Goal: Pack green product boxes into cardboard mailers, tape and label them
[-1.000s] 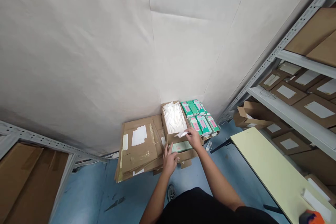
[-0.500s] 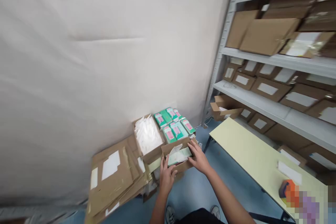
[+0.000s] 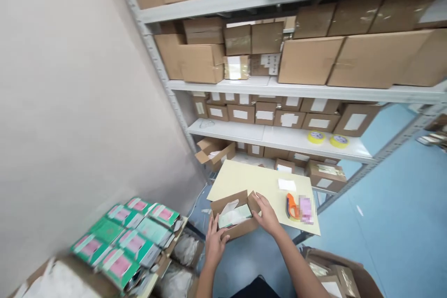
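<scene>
Between my two hands is a small open cardboard box (image 3: 240, 229), held up in front of the near edge of a pale yellow table (image 3: 244, 174). My left hand (image 3: 214, 241) grips its left end, and my right hand (image 3: 266, 214) grips its right end. Inside the box lies a pale green packet (image 3: 235, 215) with white, paper-like material beside it. What lies under the packet is hidden.
An orange tape dispenser (image 3: 292, 206) and a white label sheet (image 3: 287, 185) lie on the table. Shelves (image 3: 244, 137) full of cardboard boxes stand behind it, with yellow tape rolls (image 3: 316, 137). Green-and-pink boxes (image 3: 134, 242) sit at lower left. An open carton (image 3: 359, 272) stands at lower right.
The view has swung right, from the wall and the green boxes toward the shelves and table. The cardboard box has come along in both hands and is now by the table.
</scene>
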`<state>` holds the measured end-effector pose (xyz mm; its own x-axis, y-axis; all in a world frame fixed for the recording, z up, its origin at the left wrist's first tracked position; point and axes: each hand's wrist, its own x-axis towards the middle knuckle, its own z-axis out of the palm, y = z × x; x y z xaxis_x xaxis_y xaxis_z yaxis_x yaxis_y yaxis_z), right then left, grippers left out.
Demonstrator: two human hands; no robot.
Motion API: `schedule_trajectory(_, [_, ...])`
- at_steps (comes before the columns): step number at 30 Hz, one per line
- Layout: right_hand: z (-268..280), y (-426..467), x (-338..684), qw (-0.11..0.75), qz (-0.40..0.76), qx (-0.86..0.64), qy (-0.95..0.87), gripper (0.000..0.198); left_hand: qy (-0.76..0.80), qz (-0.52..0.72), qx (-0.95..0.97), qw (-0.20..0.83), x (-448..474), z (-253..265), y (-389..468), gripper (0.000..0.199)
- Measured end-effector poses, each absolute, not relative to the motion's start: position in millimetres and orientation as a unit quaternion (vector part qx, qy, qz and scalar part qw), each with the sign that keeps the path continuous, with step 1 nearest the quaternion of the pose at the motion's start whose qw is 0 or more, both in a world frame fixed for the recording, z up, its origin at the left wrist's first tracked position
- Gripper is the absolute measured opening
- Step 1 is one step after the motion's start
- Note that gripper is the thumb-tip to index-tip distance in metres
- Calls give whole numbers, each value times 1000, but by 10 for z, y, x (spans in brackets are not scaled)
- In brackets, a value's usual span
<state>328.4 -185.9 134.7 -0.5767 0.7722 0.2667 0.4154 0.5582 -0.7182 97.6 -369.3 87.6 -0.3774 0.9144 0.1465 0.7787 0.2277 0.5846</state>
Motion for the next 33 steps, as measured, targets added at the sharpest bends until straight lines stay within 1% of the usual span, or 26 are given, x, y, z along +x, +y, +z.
schedule_trajectory(6, [1139,-1444,3664,319,293,-453,-779,66,695,288,637,166,972,755,-2771,20])
schedule_trajectory(10, [1100,-1267,3549,325,285,-488,-758,66,663,277,673,175,731,575,-2249,21])
schedule_trajectory(14, [1165,-1081,3280,313,290,-529,-734,70,636,256,701,198,460,363,-1645,22])
schedule_trajectory(16, [1178,-991,3134,305,292,-546,-724,71,622,230,718,211,371,271,-1357,23])
schedule_trajectory(20, [1124,-895,2943,292,298,-563,-714,75,635,126,717,257,285,164,-1030,26])
schedule_trajectory(21, [1096,-896,2931,292,299,-564,-712,75,632,118,717,269,269,151,-1015,32])
schedule_trajectory(22, [1060,-905,2934,290,300,-565,-712,75,628,117,717,279,249,141,-1020,42])
schedule_trajectory(23, [1017,-921,2950,293,299,-567,-710,74,622,133,719,280,222,132,-1040,56])
schedule_trajectory(25, [899,-964,3011,308,293,-588,-688,72,668,177,669,275,143,111,-1098,86])
schedule_trajectory(26, [826,-989,3050,314,290,-608,-670,70,710,197,616,279,90,99,-1125,94])
schedule_trajectory(27, [744,-1016,3089,321,285,-626,-651,68,745,209,561,294,31,85,-1147,94])
schedule_trajectory(29, [568,-1069,3159,338,279,-655,-616,68,765,208,493,358,-83,58,-1167,84])
schedule_trajectory(31, [396,-1115,3214,348,285,-689,-568,73,738,211,504,396,-152,41,-1165,75])
schedule_trajectory(33, [255,-1141,3254,350,303,-720,-516,79,691,220,576,376,-137,37,-1159,75])
